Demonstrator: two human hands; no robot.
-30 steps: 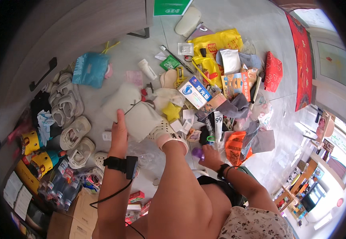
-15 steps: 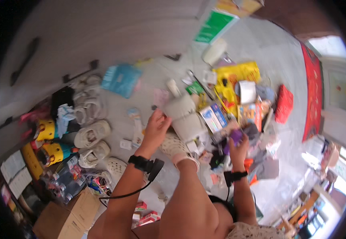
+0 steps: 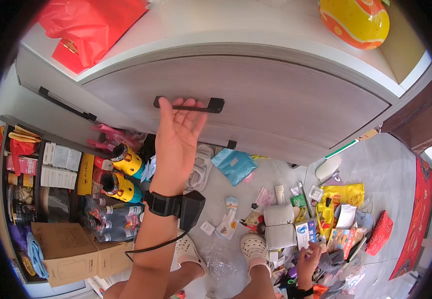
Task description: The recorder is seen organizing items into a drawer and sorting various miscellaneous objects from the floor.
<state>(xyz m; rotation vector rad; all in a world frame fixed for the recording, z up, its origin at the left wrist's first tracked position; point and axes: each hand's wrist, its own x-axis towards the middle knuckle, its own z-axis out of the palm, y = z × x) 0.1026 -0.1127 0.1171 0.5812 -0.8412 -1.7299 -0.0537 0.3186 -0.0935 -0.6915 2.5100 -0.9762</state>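
Down low, right hand (image 3: pixel 309 258) curled narrow among the floor clutter (image 3: pixel 325 224), fingertips drawn in around something small and dark; cannot tell what. Beside it, a foot in a pale clog (image 3: pixel 253 246). Further up, a black strap and box (image 3: pixel 176 205) on the wrist. Then left hand (image 3: pixel 175 139) raised, palm showing, fingers (image 3: pixel 165 107) spread moderately and hooked up behind the black drawer handle (image 3: pixel 188 105), fingertips touching the bar, not wrapped tight. Handle fixed on the grey drawer front (image 3: pixel 275 107), long axis running left to right, near level, ends bent back into the panel. Beyond, on the white top (image 3: pixel 236 25), red bag (image 3: pixel 89 27) and orange-yellow ball (image 3: pixel 355 19).
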